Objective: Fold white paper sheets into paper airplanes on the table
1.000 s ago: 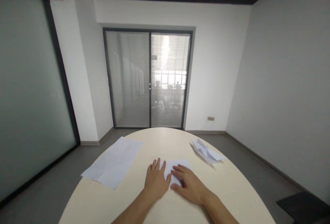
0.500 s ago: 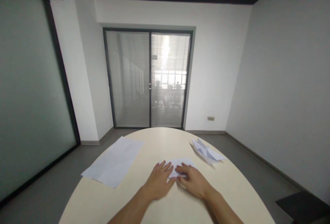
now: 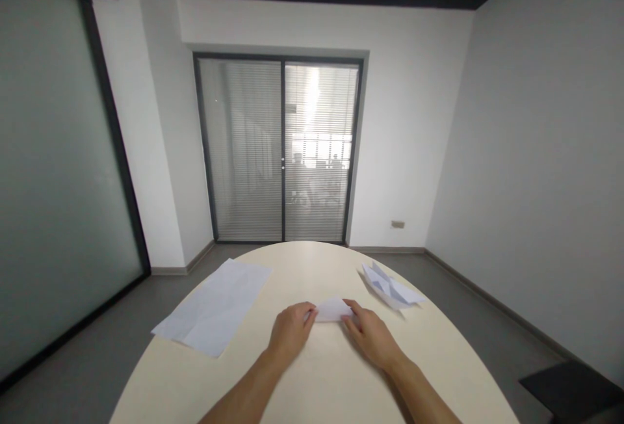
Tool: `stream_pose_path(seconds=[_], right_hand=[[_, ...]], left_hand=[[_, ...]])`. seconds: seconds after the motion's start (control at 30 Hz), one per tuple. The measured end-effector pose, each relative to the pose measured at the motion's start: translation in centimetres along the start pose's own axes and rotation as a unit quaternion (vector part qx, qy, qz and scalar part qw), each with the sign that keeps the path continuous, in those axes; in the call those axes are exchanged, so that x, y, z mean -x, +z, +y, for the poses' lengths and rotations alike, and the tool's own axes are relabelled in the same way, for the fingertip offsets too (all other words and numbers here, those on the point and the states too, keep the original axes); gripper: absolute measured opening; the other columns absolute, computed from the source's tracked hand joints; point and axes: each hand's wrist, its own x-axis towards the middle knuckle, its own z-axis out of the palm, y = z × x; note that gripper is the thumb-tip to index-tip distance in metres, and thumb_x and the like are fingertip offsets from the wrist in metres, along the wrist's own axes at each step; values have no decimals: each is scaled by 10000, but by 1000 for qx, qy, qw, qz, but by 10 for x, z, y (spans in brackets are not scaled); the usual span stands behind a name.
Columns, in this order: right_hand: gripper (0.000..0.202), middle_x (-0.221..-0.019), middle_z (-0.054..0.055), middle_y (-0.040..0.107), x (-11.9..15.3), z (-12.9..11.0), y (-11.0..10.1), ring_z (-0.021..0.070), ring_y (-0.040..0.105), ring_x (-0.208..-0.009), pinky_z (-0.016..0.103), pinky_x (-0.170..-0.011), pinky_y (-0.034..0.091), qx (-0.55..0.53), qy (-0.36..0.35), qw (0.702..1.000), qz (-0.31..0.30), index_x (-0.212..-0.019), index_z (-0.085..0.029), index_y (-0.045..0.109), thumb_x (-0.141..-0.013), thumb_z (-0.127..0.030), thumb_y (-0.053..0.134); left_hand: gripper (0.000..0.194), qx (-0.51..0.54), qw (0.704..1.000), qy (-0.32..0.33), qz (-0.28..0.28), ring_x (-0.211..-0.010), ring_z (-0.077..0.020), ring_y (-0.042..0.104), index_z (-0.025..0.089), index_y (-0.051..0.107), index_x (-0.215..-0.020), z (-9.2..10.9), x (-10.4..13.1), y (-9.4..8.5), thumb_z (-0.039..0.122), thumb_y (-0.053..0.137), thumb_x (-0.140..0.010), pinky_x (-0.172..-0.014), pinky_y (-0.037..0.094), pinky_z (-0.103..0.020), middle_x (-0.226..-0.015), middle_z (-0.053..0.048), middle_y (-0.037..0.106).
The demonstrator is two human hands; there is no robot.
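A small folded white paper point(image 3: 332, 309) is between my hands, low in the middle of the view. My left hand point(image 3: 291, 331) pinches its left end, fingers closed round the edge. At the right end my right hand point(image 3: 369, 335) grips it between thumb and fingers. Parts of both ends are hidden by my fingers. A folded paper boat point(image 3: 391, 286) rests beyond my right hand, towards the right edge. Flat on the left side lies a larger white sheet point(image 3: 214, 307), apart from my left hand.
The pale round table point(image 3: 312, 261) carries all the papers. Behind it stand glass doors with blinds point(image 3: 283, 151). A dark flat object point(image 3: 572, 388) shows at the lower right, beyond the table's edge.
My left hand has gone from spread flat on the folded paper to pinching its left end. My right hand has shifted right to the other end, and more of the paper shows.
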Motion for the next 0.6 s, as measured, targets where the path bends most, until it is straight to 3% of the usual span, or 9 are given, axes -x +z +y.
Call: stream_pose_path(seconds=[0.1,0.23,0.47,0.6], right_hand=[[416,-1002,72,718,-3,2,0,236,652,-916,316,-786,452,-6,7,999,43,-1201,-215,564,-924,-455,366],[396,-1025,71,716,-5,4,-2,233,650,-922,312,-806,461,-52,23,994,92,-1119,-232,608,-909,-490,393],[457,-889,92,712,-17,17,4,246,644,-816,352,-781,484,-179,38,967,178,-1048,-176,676,-784,-539,593],[406,-905,81,710,-22,29,12,229,642,-810,349,-785,481,-204,37,956,207,-1023,-171,668,-760,-477,621]], left_hand=[[228,33,997,-46,43,-951,-175,653,248,657,-1043,-9,-4,4,321,463,-947,-852,463,-263,-1036,-7,719],[218,100,990,-52,81,-973,-167,645,229,622,-1078,-17,-9,11,258,514,-891,-872,467,-257,-1058,-18,709],[181,179,966,-75,168,-826,-172,641,243,634,-995,-23,-14,15,335,562,-857,-774,484,-269,-944,-5,712],[177,180,963,-99,176,-808,-164,644,243,622,-999,-23,-14,17,333,585,-851,-726,468,-246,-898,1,710]])
